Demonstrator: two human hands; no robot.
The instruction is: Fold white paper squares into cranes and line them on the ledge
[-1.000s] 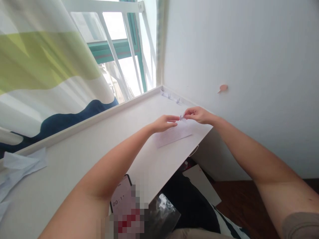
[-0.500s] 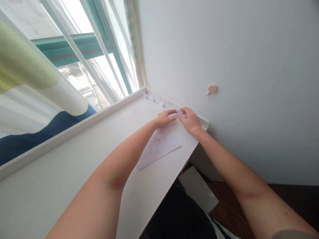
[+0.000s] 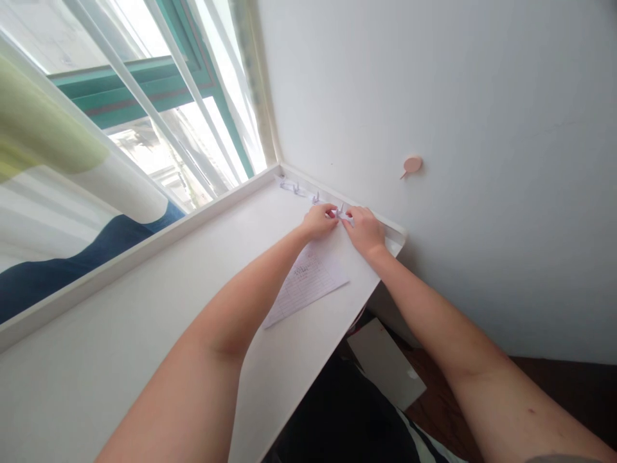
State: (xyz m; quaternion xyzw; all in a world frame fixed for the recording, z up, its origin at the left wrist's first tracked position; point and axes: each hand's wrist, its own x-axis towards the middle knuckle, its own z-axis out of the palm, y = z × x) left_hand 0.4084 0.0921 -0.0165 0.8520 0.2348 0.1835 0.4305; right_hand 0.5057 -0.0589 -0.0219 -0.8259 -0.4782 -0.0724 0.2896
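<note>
A folded white paper crane (image 3: pixel 340 211) is between my two hands close to the back ledge of the desk. On its left side, the fingers and thumb of my left hand (image 3: pixel 319 222) are closed on it. My right hand (image 3: pixel 366 230) pinches at its other side with thumb and fingertips, partly covering the wing there. Further left along the ledge stand several similar small folded cranes (image 3: pixel 315 198) in a row. Below my hands lies a lined sheet of paper (image 3: pixel 304 289) with writing on it, partly hidden by my left forearm.
The white desk (image 3: pixel 159 321) has a raised rim (image 3: pixel 144 235) along the window and wall. Sheer curtains (image 3: pixel 72 193) hang at the left before a green window frame (image 3: pixel 144 83). A pink round hook (image 3: pixel 412 165) is on the wall. Below the desk edge is a white panel (image 3: pixel 385 363).
My hands have shifted slightly, and the crane between them now shows more clearly, with a pointed tip standing up. The view has tilted a little; the sheet and the other cranes stay put.
</note>
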